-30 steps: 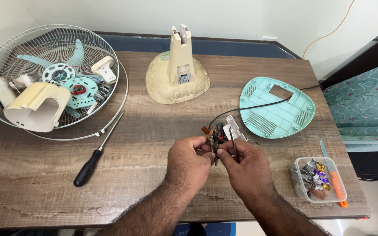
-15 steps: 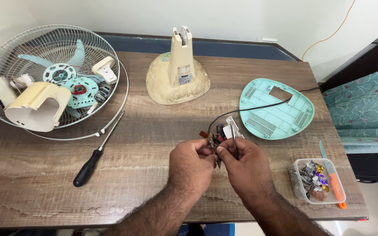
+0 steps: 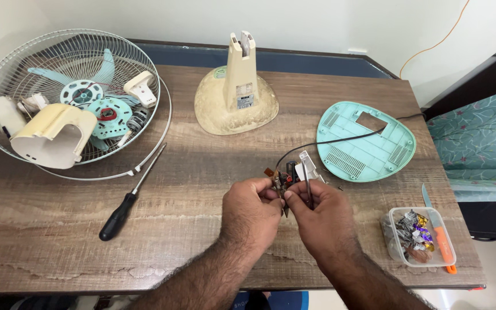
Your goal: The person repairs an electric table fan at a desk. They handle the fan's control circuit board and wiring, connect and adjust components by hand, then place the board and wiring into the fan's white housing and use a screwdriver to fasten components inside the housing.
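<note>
Since a second ago the hands have barely shifted, staying above the front middle of the brown wood-grain surface [image 3: 202, 189]. The left hand [image 3: 252, 213] and right hand [image 3: 321, 217] are pressed close together, both pinching a small switch assembly of white plastic and brown parts [image 3: 291, 174], held just above the wood. A thin black cable [image 3: 340, 139] runs from it toward the mint-green plastic base cover [image 3: 368, 143]. A black-handled screwdriver [image 3: 128, 196] lies well to the left.
</note>
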`<state>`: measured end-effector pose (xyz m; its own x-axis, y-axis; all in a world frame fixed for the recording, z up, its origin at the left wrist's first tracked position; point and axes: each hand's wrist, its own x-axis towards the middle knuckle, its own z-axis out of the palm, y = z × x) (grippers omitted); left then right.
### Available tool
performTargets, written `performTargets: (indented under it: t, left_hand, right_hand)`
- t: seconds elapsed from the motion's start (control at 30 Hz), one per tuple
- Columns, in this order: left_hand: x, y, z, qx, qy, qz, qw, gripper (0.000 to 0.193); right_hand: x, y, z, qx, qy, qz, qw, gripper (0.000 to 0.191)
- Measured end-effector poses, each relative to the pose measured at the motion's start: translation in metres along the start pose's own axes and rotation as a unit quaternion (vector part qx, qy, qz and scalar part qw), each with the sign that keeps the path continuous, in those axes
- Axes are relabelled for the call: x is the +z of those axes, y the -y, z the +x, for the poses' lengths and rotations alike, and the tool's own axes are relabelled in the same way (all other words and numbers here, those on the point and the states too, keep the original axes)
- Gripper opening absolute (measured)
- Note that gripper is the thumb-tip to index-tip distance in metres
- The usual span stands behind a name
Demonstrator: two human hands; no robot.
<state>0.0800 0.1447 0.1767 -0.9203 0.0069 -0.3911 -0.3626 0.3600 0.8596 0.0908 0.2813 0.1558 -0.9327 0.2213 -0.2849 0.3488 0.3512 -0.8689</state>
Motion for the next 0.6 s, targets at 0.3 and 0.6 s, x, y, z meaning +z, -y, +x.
performTargets:
  t: [0.3,0.6]
  left_hand:
    - [-0.0019,0.0006,0.0010,-0.037,0.019,-0.014,0.999,0.016]
    - [0.0041,0.0030,0.0030,0.003,0.004,-0.034,0.999,0.021]
  right_hand:
    - [0.0036,-0.0048,0.0020,-0.014,-0.002,-0.061,0.998,0.012]
    - [0.0071,-0.0081,0.0015,-0.021,-0.019,-0.046,0.999,0.013]
